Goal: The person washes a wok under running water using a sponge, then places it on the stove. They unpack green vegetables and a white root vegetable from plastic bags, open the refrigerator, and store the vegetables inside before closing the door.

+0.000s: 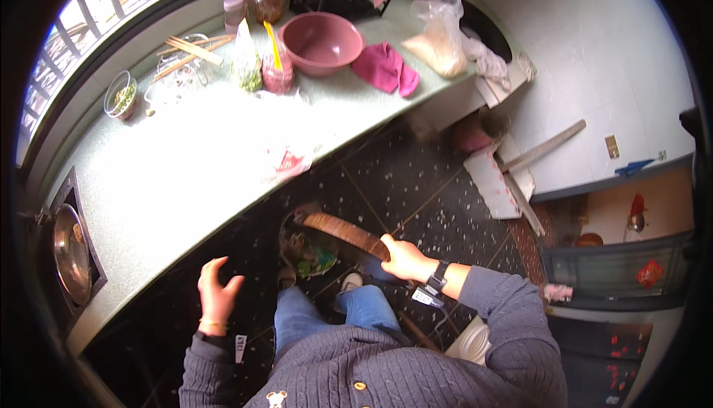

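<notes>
My right hand [409, 257] grips the near end of a thick, round-edged wooden board [348, 232], likely a chopping board. The board is seen nearly edge-on, tilted, in front of my legs. Under its far end stands a bin [287, 241] on the floor, with green scraps [315, 260] and other waste inside; the board hides part of it. My left hand [217, 291] is in the air beside the counter edge, fingers apart and holding nothing.
The green counter [167, 185] carries a pink bowl [323, 40], a pink cloth [387, 68], bagged food [278, 71], chopsticks [195, 54] and a plastic tub [121, 96]. A steel pan [72, 255] sits on the left. Wooden strips [543, 146] lean at the right wall.
</notes>
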{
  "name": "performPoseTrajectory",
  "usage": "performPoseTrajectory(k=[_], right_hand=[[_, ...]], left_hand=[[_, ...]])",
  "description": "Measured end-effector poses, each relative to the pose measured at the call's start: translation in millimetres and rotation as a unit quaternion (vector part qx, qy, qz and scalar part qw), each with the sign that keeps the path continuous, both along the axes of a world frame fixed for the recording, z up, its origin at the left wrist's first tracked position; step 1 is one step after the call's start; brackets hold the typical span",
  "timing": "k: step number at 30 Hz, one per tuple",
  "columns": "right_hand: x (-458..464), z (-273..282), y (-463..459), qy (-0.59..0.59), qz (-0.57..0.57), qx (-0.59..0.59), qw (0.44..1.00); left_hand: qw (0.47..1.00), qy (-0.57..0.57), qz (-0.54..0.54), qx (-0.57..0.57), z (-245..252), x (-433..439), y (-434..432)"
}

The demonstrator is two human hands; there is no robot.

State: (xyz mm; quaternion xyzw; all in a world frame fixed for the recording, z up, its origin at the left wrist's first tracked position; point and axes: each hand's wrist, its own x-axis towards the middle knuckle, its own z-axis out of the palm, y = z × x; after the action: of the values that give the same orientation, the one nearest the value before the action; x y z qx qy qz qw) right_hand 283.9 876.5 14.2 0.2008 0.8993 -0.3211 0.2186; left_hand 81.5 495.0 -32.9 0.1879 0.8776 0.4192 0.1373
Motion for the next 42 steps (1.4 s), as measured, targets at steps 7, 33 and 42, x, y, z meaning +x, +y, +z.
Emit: performPoseTrajectory(k=[7, 33, 42], right_hand=[[-7, 117, 123, 0.071, 0.221, -0.034, 0.972], [-222, 487, 340, 0.237, 0.421, 0.227, 0.845], [-342, 650, 431, 0.359, 0.177, 0.421, 0.814]], left_hand=[[0.94, 0.185, -0.274, -0.083, 66, 50, 218], [0.826, 0.392, 0.078, 0.398, 257, -74, 411], [0.763, 0.265, 0.367, 0.461, 184, -183, 387]])
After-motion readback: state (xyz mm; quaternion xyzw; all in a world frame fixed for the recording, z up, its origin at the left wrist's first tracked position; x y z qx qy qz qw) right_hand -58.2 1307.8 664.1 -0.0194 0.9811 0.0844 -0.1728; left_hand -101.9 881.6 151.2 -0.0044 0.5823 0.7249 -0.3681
